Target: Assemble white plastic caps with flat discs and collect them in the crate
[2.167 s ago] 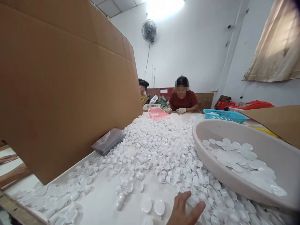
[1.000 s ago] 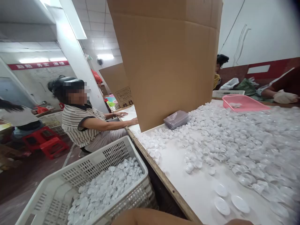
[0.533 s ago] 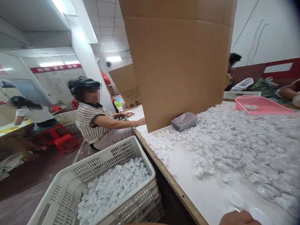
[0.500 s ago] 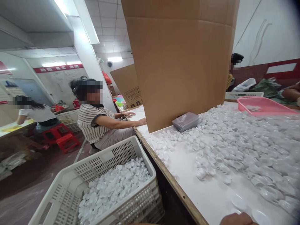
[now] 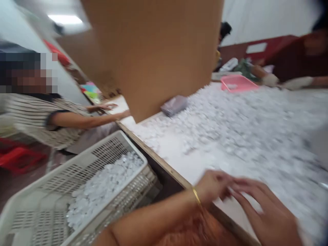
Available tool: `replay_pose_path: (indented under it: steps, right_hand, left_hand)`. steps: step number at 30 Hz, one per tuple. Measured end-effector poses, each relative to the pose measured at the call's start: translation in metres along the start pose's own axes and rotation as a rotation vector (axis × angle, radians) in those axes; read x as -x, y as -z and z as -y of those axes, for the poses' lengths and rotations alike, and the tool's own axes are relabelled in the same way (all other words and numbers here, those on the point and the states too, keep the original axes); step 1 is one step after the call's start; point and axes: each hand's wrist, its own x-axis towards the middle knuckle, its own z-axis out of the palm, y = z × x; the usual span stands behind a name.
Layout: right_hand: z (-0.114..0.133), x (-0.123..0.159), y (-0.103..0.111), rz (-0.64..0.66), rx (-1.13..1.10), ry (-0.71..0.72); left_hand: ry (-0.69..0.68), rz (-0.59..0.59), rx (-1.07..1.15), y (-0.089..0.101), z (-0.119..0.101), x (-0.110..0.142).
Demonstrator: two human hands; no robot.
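Over the near edge of the table, my left hand (image 5: 213, 186), with a gold bracelet (image 5: 196, 196) at the wrist, meets my right hand (image 5: 266, 205) at the fingertips. The left fingers are curled closed. On the right, thumb and fingers come together in a pinch against them. Motion blur and the fingers hide whatever is between them. Beyond both hands, a broad heap of small white plastic pieces (image 5: 243, 126) covers much of the white tabletop (image 5: 176, 162). To the left stands a pale plastic crate (image 5: 33, 198) partly filled with similar white pieces (image 5: 102, 188).
A tall cardboard sheet (image 5: 159, 51) stands on the table, a wrapped grey packet (image 5: 174, 105) at its foot. Farther back lies a pink tray (image 5: 238, 83). A co-worker in a striped top (image 5: 33, 119) reaches in from the left; another person's gloved hands (image 5: 297, 83) are at the far right.
My view has swung right and nearer the table. Both hands now show, touching each other, where earlier only part of one hand showed at the bottom edge. Gloved hands have appeared at the far right.
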Motion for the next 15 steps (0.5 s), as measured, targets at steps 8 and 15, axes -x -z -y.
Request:
replay_pose_path:
  steps: [8,15]
  right_hand:
    - [-0.029,-0.011,-0.015,-0.289,-0.271,0.243]
    - [-0.044,0.002,-0.036,-0.145,-0.211,0.163]
  left_hand:
    - [0.002,-0.172,0.013,0.056,-0.004,-0.009]
    - [0.113,-0.027,-0.297,0.043,0.014,0.003]
